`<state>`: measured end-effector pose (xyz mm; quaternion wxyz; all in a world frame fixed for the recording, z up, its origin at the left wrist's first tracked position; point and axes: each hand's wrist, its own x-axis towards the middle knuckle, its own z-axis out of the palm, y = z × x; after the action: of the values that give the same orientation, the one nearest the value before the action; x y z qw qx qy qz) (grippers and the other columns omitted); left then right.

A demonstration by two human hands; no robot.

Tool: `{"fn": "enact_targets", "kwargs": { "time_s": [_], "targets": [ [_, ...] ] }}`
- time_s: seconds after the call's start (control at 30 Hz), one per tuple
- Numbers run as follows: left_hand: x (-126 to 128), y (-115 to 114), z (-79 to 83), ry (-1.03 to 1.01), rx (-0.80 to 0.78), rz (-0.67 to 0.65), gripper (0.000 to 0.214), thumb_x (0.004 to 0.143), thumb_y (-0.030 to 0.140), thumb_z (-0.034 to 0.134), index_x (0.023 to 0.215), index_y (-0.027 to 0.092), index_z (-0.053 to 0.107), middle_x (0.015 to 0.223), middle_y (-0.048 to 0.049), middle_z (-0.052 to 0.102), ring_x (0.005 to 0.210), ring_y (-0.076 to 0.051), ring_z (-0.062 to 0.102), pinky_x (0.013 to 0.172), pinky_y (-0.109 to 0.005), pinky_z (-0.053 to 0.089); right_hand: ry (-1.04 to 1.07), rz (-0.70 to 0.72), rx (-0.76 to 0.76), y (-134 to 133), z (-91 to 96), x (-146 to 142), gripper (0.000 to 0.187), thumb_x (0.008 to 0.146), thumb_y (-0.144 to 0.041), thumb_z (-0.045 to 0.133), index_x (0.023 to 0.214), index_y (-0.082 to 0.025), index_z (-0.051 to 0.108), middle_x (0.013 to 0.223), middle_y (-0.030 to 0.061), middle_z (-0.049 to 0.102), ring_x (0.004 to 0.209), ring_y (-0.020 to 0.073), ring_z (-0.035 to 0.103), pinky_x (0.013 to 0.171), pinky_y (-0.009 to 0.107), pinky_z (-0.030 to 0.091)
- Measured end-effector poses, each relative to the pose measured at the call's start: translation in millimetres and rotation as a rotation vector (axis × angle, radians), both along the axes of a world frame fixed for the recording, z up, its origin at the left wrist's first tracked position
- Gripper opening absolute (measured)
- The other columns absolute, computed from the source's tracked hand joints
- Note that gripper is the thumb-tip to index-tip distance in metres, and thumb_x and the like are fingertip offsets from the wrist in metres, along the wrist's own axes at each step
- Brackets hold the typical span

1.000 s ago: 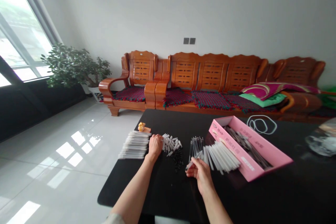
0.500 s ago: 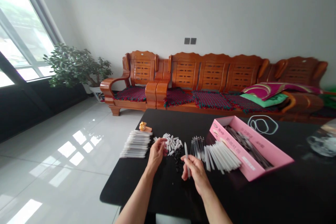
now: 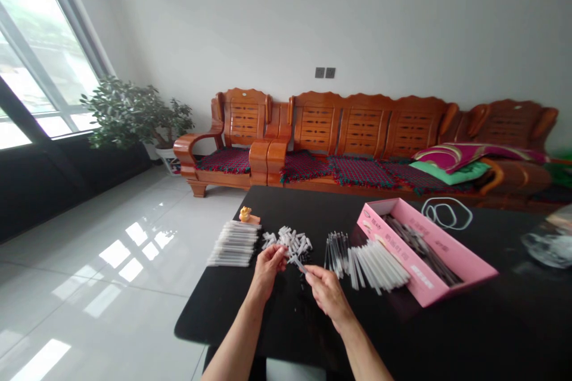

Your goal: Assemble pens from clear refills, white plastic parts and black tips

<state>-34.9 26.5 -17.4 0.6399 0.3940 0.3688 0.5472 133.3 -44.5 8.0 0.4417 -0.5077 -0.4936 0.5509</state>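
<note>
My right hand grips a clear pen barrel between thumb and fingers, its tip slanting up and left. Close to that tip, my left hand is closed in a pinch; what sits between its fingertips is too small to make out. Just beyond both hands lies a heap of small white pen parts, with small black pieces partly hidden behind the barrel. Dark pen refills are laid out right of the heap, beside a fanned row of translucent white barrels.
On the left of the black table is a stack of assembled-looking pens, with a small yellow figurine behind it. A pink box of dark refills stands at right, near a white looped cord and a clear plastic bag.
My hands have come together. The pen barrel in my right hand has tipped from upright toward the left, and my left hand has drawn back from the white parts with its fingers pinched.
</note>
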Motion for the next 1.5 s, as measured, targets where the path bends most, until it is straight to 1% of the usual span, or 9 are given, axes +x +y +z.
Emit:
{"fn": "enact_targets", "kwargs": {
  "time_s": [0.17,0.47,0.77,0.83,1.0,1.07,1.27,1.43,1.5],
  "targets": [
    [1,1,1.6,0.046,0.020,-0.008,0.037,0.072,0.045,0.076,0.087,0.011,0.072,0.058,0.0013,0.056,0.050,-0.006,0.048,0.048,-0.016,0.036,-0.015,0.009,-0.002,-2,1.7,-2,0.050,0.083,-0.051,0.058,0.113,-0.011,0.067,0.047,-0.0108,0.027,0.036,0.0056,0.022,0.034,0.019,0.017],
    [18,-2,3.8,0.016,0.002,0.043,0.044,0.070,0.048,0.075,0.091,0.009,0.073,0.062,-0.0009,0.059,0.050,-0.007,0.048,0.048,-0.018,0.037,-0.103,-0.022,0.081,2,-5.3,-4,0.041,0.087,-0.044,0.053,0.106,-0.011,0.068,0.051,-0.0081,0.031,0.042,0.0075,0.027,0.038,0.021,0.019],
    [39,-9,2.2,0.083,0.011,0.202,0.052,0.068,0.058,0.071,0.084,0.009,0.072,0.049,0.0025,0.050,0.040,-0.005,0.038,0.040,-0.017,0.025,-0.342,-0.110,0.281,2,0.0,-12,0.039,0.089,-0.042,0.048,0.068,-0.013,0.063,0.055,-0.0041,0.034,0.052,0.0094,0.029,0.045,0.024,0.017],
    [41,-10,1.5,0.066,0.009,0.206,0.051,0.068,0.057,0.071,0.085,0.008,0.072,0.049,0.0033,0.049,0.041,-0.005,0.037,0.040,-0.017,0.025,-0.302,-0.119,0.245,2,0.9,-14,0.040,0.086,-0.045,0.050,0.063,-0.014,0.060,0.052,-0.0051,0.031,0.050,0.0087,0.028,0.045,0.024,0.016],
    [41,-14,3.8,0.037,-0.021,0.174,0.052,0.067,0.055,0.073,0.088,0.008,0.071,0.049,0.0044,0.046,0.042,-0.005,0.037,0.041,-0.017,0.026,0.087,-0.154,-0.141,0,3.9,-21,0.041,0.073,-0.058,0.058,0.074,-0.017,0.059,0.039,-0.0125,0.025,0.032,0.0055,0.017,0.034,0.021,0.011],
    [41,-15,6.8,0.034,-0.023,0.175,0.051,0.067,0.054,0.073,0.088,0.008,0.072,0.049,0.0046,0.046,0.042,-0.005,0.037,0.041,-0.017,0.026,0.214,-0.155,-0.224,-1,6.0,-24,0.042,0.070,-0.058,0.063,0.078,-0.018,0.058,0.036,-0.0141,0.026,0.028,0.0049,0.015,0.030,0.020,0.010],
    [40,-15,9.3,0.029,-0.021,0.204,0.049,0.068,0.053,0.073,0.089,0.009,0.073,0.050,0.0051,0.046,0.043,-0.006,0.039,0.043,-0.017,0.029,0.409,-0.136,-0.277,0,2.5,-25,0.042,0.064,-0.056,0.071,0.076,-0.018,0.057,0.032,-0.0146,0.029,0.024,0.0044,0.016,0.024,0.018,0.014],
    [33,-14,1.2,0.062,-0.046,0.127,0.051,0.065,0.052,0.074,0.092,0.010,0.074,0.052,0.0026,0.053,0.045,-0.007,0.044,0.044,-0.019,0.034,0.353,-0.105,-0.271,4,-4.6,-21,0.044,0.068,-0.056,0.070,0.081,-0.015,0.060,0.033,-0.0145,0.031,0.023,0.0037,0.018,0.024,0.016,0.014],
    [25,-11,-1.1,0.080,-0.056,0.095,0.050,0.064,0.049,0.076,0.094,0.009,0.075,0.054,0.0009,0.056,0.047,-0.008,0.048,0.046,-0.019,0.037,0.311,-0.095,-0.256,4,-4.1,-19,0.048,0.069,-0.058,0.069,0.085,-0.013,0.062,0.034,-0.0126,0.037,0.023,0.0045,0.024,0.024,0.016,0.018]
  ]
}}
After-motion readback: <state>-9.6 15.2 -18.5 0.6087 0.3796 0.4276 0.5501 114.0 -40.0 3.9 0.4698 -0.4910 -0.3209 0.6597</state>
